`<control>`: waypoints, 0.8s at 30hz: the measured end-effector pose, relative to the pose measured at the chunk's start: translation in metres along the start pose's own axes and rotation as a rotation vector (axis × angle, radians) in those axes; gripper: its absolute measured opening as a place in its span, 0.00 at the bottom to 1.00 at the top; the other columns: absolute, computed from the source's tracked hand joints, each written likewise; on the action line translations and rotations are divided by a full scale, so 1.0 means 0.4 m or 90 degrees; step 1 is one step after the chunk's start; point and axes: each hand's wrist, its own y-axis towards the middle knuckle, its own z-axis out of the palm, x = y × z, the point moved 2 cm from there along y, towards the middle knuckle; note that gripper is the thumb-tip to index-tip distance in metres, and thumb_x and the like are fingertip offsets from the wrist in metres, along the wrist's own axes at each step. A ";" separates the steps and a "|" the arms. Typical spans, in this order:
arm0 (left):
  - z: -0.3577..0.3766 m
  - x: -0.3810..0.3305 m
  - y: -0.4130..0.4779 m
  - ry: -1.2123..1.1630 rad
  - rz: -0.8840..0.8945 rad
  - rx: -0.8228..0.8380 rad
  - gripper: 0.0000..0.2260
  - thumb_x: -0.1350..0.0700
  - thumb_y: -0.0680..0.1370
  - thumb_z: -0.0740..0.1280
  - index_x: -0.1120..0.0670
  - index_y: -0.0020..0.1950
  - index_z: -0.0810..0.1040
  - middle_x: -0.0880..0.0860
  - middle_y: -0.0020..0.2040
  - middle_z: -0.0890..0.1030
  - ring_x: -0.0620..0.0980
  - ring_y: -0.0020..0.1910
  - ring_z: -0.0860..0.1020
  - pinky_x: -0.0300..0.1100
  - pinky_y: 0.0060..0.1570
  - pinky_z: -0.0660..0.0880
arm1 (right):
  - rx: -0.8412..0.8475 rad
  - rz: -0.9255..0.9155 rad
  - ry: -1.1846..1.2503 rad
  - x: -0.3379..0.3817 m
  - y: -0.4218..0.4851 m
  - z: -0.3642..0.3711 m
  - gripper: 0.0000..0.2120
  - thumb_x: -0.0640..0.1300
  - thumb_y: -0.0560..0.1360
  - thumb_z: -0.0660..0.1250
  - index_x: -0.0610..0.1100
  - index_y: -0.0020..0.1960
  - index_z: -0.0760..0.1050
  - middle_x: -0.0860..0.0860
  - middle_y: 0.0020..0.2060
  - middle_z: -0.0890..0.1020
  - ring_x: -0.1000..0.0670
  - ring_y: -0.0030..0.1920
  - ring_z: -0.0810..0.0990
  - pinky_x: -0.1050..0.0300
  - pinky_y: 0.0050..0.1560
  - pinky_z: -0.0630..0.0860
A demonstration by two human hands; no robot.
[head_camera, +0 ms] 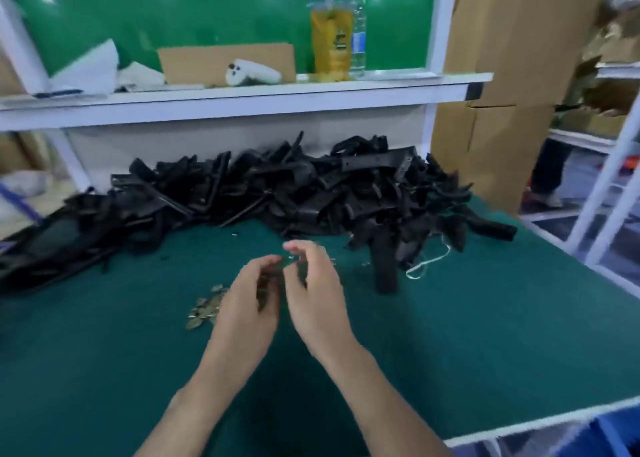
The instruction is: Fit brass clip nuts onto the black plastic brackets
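Motion blur smears both hands at mid-counter: the left hand point(247, 309) and right hand point(313, 295) face each other with fingers curled inward, nearly touching, and whether either pinches anything cannot be told; the forearms are cut off at the lower edge. A shelf point(242, 98) at 12 o'clock carries a yellow drink cup point(330, 41), a water bottle point(358, 31) and a cardboard piece point(221, 60), and a white string point(426, 262) lies at 3 o'clock of the hands, beside a lone bracket point(384, 266). Black plastic brackets point(294, 186), matte and tangled, lie heaped across the far side of the green counter point(485, 318), while the brass clip nuts point(204, 309), small and shiny, sit in a loose pile at 9 o'clock of the left hand.
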 end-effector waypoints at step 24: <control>-0.131 0.263 0.029 0.244 -0.012 0.103 0.21 0.47 0.82 0.62 0.40 0.74 0.64 0.34 0.70 0.66 0.39 0.58 0.76 0.37 0.54 0.76 | 0.317 -0.087 -0.062 0.047 0.028 0.188 0.17 0.43 0.83 0.58 0.57 0.68 0.71 0.62 0.61 0.75 0.64 0.61 0.72 0.76 0.55 0.66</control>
